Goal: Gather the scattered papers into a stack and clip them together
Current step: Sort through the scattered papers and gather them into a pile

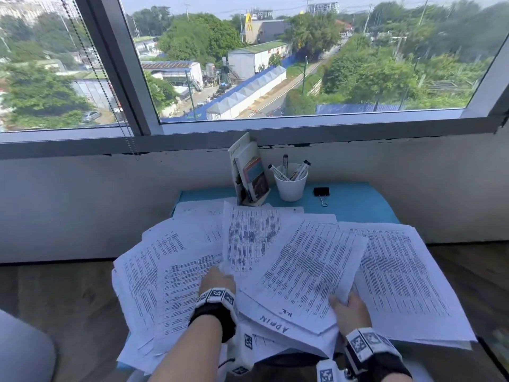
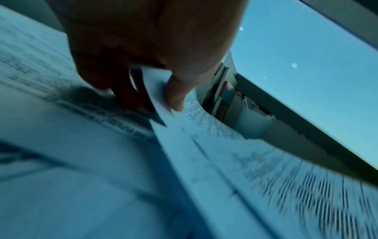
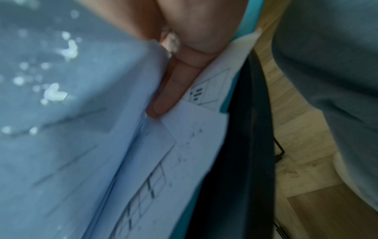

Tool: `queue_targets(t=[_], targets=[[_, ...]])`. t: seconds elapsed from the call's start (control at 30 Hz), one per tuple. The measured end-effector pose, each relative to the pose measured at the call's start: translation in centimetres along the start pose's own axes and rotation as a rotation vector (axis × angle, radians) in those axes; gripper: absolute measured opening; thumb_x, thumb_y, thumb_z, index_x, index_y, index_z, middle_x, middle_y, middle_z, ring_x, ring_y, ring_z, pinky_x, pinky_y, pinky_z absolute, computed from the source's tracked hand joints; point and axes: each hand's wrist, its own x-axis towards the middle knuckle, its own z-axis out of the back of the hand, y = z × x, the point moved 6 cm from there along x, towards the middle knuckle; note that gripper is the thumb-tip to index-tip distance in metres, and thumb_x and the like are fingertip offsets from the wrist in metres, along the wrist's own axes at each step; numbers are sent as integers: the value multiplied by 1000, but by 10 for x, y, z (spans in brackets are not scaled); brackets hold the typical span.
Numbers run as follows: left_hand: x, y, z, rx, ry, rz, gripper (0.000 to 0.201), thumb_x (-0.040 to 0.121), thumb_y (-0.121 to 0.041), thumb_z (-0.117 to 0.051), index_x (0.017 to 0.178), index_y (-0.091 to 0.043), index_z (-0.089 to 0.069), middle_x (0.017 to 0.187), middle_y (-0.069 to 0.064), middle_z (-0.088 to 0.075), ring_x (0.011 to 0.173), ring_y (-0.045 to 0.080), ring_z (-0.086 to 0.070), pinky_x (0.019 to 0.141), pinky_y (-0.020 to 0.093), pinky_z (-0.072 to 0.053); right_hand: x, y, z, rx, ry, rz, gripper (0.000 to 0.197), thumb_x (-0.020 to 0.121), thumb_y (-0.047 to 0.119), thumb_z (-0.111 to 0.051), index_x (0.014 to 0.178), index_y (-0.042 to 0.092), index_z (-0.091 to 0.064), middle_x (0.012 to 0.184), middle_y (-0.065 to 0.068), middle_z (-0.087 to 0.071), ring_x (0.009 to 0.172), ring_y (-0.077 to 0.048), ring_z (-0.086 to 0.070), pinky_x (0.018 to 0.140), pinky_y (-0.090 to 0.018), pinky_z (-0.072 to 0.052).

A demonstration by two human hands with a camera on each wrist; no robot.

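Several printed white papers (image 1: 176,271) lie fanned out over a small blue table (image 1: 355,205). My left hand (image 1: 217,279) pinches the lower corner of a raised middle sheet (image 1: 248,238); the left wrist view shows thumb and fingers (image 2: 174,97) clamped on that corner (image 2: 155,87). My right hand (image 1: 348,308) grips the near right edge of a lifted bundle of sheets (image 1: 308,271), thumb on top, one finger (image 3: 169,90) tucked under the pages (image 3: 71,129). A black binder clip (image 1: 321,192) lies on the table at the back, apart from both hands.
A white cup of markers (image 1: 290,183) and a holder with booklets (image 1: 250,172) stand at the table's back, by the wall under the window. Another pile of sheets (image 1: 407,271) overhangs the right side. Wooden floor (image 1: 63,299) surrounds the table.
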Motion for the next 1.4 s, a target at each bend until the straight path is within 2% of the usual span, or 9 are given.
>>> queue_targets(t=[0.1, 0.2, 0.3, 0.43, 0.6, 0.73, 1.0, 1.13, 1.4], targets=[[-7, 2, 41, -407, -237, -2, 30, 98, -12, -41, 126, -4, -41, 118, 24, -57, 79, 27, -53, 65, 33, -39, 0, 0, 0, 10, 3, 10, 9, 89, 11, -58, 98, 13, -56, 90, -15, -64, 84, -26, -57, 75, -30, -42], [-11, 14, 89, -773, -495, -10, 26, 98, -13, -42, 124, -9, -40, 115, 24, -55, 88, 36, -57, 69, 33, -45, 0, 1, -1, 10, 2, 20, 10, 90, 11, -57, 100, 13, -56, 90, -13, -62, 83, -25, -56, 76, -30, -42], [0, 14, 101, -949, -403, -146, 24, 97, -10, -45, 121, -13, -43, 113, 14, -55, 64, 30, -61, 40, 20, -48, -1, 0, -2, 6, 9, 20, 18, 90, 11, -57, 108, 6, -59, 91, -14, -63, 84, -25, -56, 76, -31, -42], [-8, -8, 51, -599, 8, -274, 16, 96, -10, -42, 112, -12, -41, 94, 17, -59, 39, 18, -58, 38, 24, -44, 0, -3, -2, 49, 32, -33, 20, 90, 9, -57, 110, 6, -60, 94, -13, -64, 86, -26, -57, 80, -34, -46], [-38, -4, -15, -40, 66, -391, 30, 97, -15, -35, 126, -18, -36, 76, 7, -58, 52, 25, -60, 46, 29, -48, -3, -3, -2, 213, 53, -74, 18, 93, 12, -52, 110, 12, -59, 103, -12, -64, 92, -27, -58, 91, -40, -46], [-47, -1, -32, 146, 63, -479, 33, 98, -19, -39, 131, -18, -37, 85, 5, -54, 69, 22, -50, 63, 29, -42, 6, -2, -6, 381, 55, -82, 62, 88, 55, -46, 138, 16, -43, 139, -10, -47, 129, -33, -44, 109, -50, -33], [-43, 11, 6, 59, 59, -532, 59, 87, -52, -54, 137, -27, -37, 126, -1, -53, 110, 17, -55, 95, 34, -46, 2, -5, -10, 54, 149, 4, 59, 76, 19, -76, 129, 19, -49, 107, -10, -66, 94, -29, -63, 87, -48, -51], [-26, 49, 27, 630, 152, -581, 93, 67, -65, -66, 144, -34, -25, 155, -1, -19, 142, 20, -20, 114, 42, -26, 6, -3, -2, 63, 104, -28, 47, 90, 10, -57, 136, 13, -45, 113, -15, -63, 91, -29, -59, 89, -42, -48], [-22, 47, 17, 756, 235, -661, 75, 71, -45, -65, 137, -35, -32, 134, -5, -41, 123, 21, -44, 90, 38, -49, 7, -8, -2, 97, 102, -60, 42, 94, 8, -50, 135, 12, -46, 121, -15, -61, 100, -32, -59, 95, -44, -46]])
